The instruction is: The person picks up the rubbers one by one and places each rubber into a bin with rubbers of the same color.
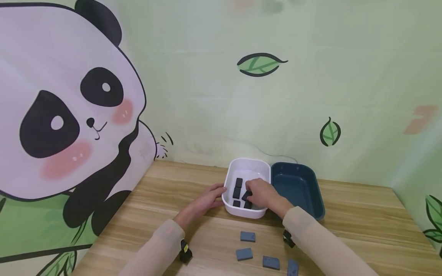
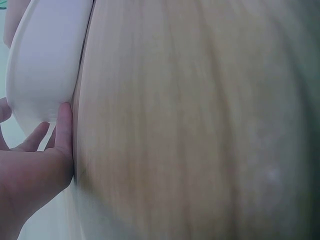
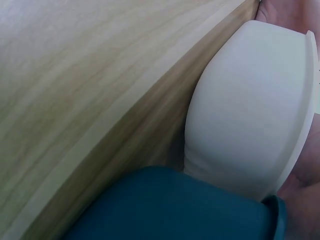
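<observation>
White tub point(image 1: 246, 213), head view: on wood-grain worktop point(image 1: 207, 245), just beside dark teal tub point(image 1: 299, 188). Black blocks point(image 1: 236, 192) lie in white tub. Hands apart: right hand point(image 1: 264, 193) in white tub, pinching dark block point(image 1: 246, 195); left hand point(image 1: 208, 197) touching tub's left side. Four blue-grey tiles point(image 1: 244, 254) on worktop, nearer person.

Left wrist view: fingers point(image 2: 64, 125) extended against white tub, low near worktop.

Right wrist view: outer sides of both tubs; right hand mostly hidden behind white one.

Head cam bright, evenly lit; pale glare streak on R wall point(image 1: 419, 149). Wrist cams dimmer, soft focus: tabletop point(image 2: 150, 100) grain smeared, shadow beside white tub point(image 3: 245, 110).
</observation>
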`<control>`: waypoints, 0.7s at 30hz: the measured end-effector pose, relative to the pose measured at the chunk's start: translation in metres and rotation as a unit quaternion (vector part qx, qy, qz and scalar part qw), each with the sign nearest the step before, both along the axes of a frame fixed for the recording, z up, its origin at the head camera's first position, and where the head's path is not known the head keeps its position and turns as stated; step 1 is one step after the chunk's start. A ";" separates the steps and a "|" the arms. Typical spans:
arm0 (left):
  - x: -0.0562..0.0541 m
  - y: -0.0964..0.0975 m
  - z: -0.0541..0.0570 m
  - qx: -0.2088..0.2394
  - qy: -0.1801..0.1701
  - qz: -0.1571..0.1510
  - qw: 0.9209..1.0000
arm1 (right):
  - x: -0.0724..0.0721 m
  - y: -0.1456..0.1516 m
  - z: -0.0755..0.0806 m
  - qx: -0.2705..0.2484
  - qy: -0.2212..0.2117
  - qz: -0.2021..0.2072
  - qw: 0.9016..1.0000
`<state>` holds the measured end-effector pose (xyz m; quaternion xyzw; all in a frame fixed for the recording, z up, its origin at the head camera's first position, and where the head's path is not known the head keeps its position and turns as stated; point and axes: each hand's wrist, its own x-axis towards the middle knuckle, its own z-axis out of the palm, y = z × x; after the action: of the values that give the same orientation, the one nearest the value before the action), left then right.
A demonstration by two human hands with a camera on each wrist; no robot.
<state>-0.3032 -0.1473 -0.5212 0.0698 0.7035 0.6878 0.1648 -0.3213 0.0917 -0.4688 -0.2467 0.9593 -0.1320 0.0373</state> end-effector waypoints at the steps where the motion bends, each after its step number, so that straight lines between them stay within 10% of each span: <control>1: 0.000 0.000 0.000 -0.001 0.000 0.000 1.000 | 0.000 0.000 0.000 -0.001 0.002 0.003 1.000; 21: 0.000 0.000 0.001 0.001 -0.002 0.000 1.000 | 0.000 -0.005 -0.001 -0.022 0.001 0.023 0.999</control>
<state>-0.3027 -0.1476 -0.5206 0.0686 0.7027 0.6884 0.1663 -0.3212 0.0871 -0.4695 -0.2692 0.9504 -0.1521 0.0340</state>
